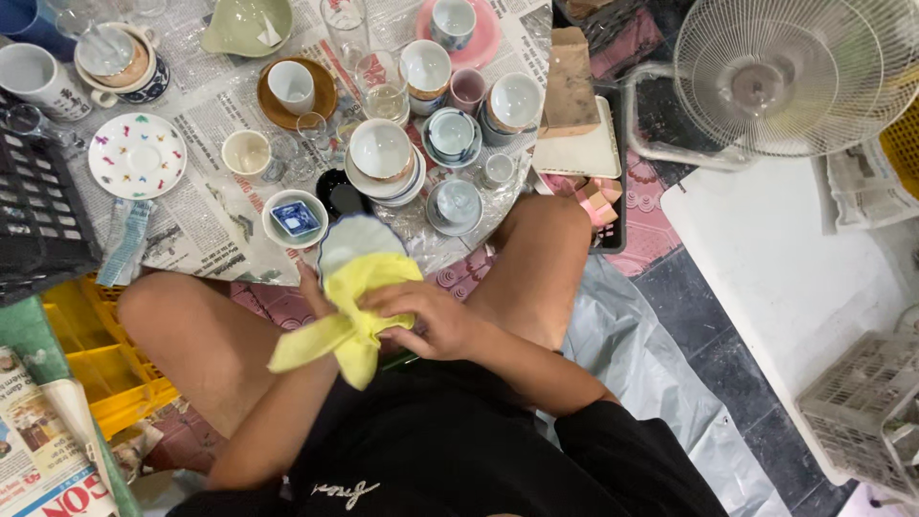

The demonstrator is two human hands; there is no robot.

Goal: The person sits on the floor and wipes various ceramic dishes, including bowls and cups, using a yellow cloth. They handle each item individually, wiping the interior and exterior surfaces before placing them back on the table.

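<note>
Right hand [426,321] presses a yellow cloth [356,311] onto a pale plate [349,239], near centre; left hand [311,287], mostly hidden, grips the plate's edge. Slipping grip risks dropping it onto nearby crockery [383,158].

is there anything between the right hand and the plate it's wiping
Yes: the yellow cloth lies between the right hand and the plate. The left hand holds the plate from behind, mostly hidden.

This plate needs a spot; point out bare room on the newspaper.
Free newspaper lies between the confetti-patterned saucer and the small blue-and-white dish. From the brown saucer to the stacked bowls it is crowded.
</note>
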